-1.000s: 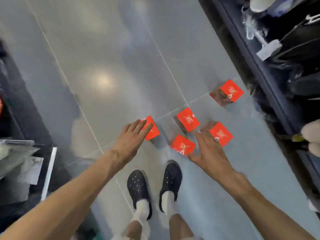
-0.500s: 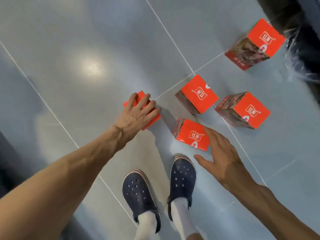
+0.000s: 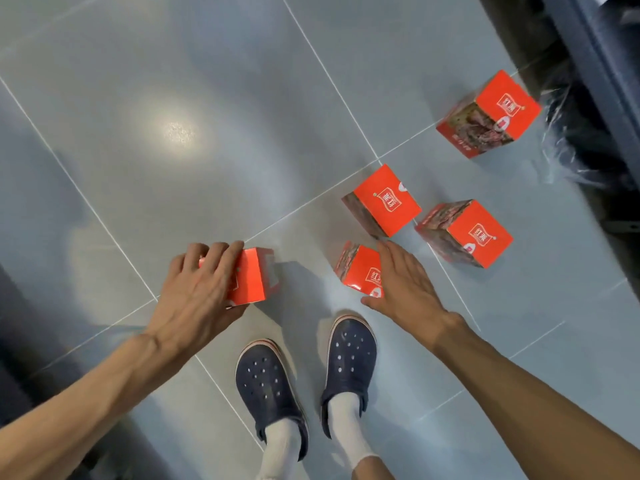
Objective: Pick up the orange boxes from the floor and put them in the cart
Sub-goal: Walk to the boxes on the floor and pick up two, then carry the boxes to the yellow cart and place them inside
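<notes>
Several orange boxes lie on the grey tiled floor. My left hand grips the leftmost orange box, fingers curled over its top and thumb under its near side; the box looks tilted. My right hand hovers with straight fingers over the right side of a second orange box, just in front of my feet. A third orange box stands beyond it, a fourth to its right, and a fifth farther back right. No cart is in view.
My two dark blue clogs stand on the floor right below the boxes. A dark shelf base with crumpled clear plastic runs along the right edge. A dark shape borders the lower left.
My left hand has closed round the leftmost box and tipped it up. My right hand has moved forward over the near box. The camera has dropped closer to the floor.
</notes>
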Demonstrator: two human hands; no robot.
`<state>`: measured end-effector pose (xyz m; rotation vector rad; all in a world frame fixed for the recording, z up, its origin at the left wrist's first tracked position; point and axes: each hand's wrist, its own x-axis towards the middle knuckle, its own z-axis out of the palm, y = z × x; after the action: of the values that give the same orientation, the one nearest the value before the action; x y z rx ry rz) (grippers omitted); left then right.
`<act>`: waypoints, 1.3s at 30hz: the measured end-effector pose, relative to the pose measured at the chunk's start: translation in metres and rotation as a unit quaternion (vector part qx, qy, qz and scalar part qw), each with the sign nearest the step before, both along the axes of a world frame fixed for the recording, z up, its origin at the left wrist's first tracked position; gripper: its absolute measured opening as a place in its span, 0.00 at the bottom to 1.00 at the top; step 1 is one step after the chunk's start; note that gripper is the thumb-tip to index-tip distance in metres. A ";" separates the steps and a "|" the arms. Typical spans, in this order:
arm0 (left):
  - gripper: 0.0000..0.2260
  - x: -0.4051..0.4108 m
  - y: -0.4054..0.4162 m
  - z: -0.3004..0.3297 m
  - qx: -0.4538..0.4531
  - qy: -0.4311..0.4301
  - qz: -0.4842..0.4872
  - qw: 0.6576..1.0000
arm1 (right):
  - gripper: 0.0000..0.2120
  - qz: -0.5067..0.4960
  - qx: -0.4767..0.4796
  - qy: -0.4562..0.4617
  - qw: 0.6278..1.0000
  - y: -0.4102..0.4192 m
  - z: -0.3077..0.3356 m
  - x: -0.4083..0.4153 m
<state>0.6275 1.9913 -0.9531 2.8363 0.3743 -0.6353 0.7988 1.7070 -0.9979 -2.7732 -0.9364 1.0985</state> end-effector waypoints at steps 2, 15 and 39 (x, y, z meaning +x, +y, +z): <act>0.39 -0.016 0.001 -0.014 -0.001 0.002 0.016 1.000 | 0.52 0.017 -0.016 -0.028 0.999 0.005 -0.025 -0.010; 0.36 0.008 -0.009 0.094 -0.035 0.004 0.010 0.999 | 0.44 -0.058 0.011 -0.041 0.997 -0.003 0.105 0.004; 0.41 0.180 -0.252 0.756 -0.070 -0.237 -0.440 0.863 | 0.44 -0.495 0.135 -0.297 0.806 -0.276 0.855 -0.105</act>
<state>0.8071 1.7391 -0.1975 2.7612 -1.0514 -0.0377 0.6937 1.4307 -0.1433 -2.6843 0.4106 -0.0674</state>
